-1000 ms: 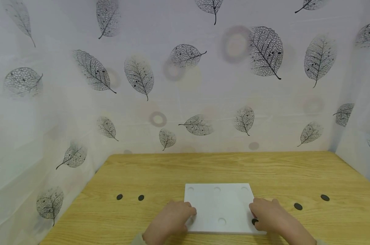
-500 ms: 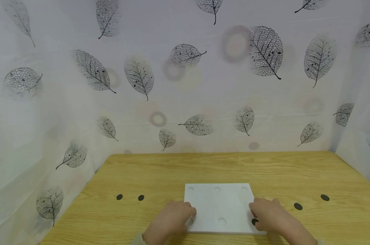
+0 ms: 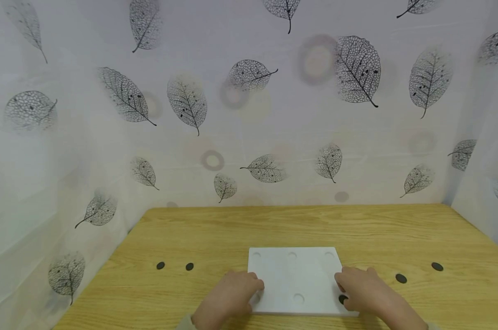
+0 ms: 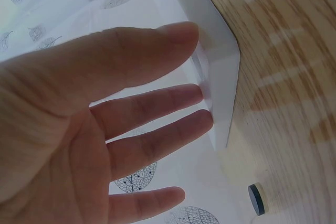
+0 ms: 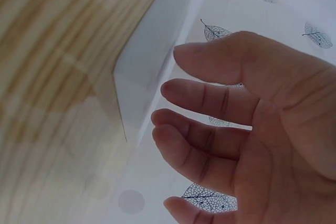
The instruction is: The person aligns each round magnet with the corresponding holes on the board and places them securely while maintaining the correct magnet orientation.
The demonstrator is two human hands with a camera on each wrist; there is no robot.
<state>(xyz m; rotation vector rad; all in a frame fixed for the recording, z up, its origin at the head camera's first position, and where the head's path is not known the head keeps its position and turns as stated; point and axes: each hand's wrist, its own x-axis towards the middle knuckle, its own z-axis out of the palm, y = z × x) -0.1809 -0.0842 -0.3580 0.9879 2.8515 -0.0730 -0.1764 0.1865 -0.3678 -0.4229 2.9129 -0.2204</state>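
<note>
A white rectangular board (image 3: 296, 275) with shallow round recesses lies on the wooden table. My left hand (image 3: 232, 293) touches its left edge, the forefinger reaching over the top face. In the left wrist view, thumb and fingers are fairly straight, with some tips against the board's side (image 4: 223, 77). My right hand (image 3: 362, 288) is at the right edge, its fingers loosely bent and the tips close to the board's side (image 5: 139, 72) in the right wrist view. A black disc (image 3: 343, 299) sits at the board's near right corner, partly hidden by the right thumb.
Two black discs, a left one (image 3: 160, 265) and its neighbour (image 3: 189, 266), lie left of the board. Two more, a nearer one (image 3: 401, 278) and a farther one (image 3: 437, 266), lie to the right. Leaf-patterned curtains (image 3: 273, 114) enclose the wooden table (image 3: 290, 224).
</note>
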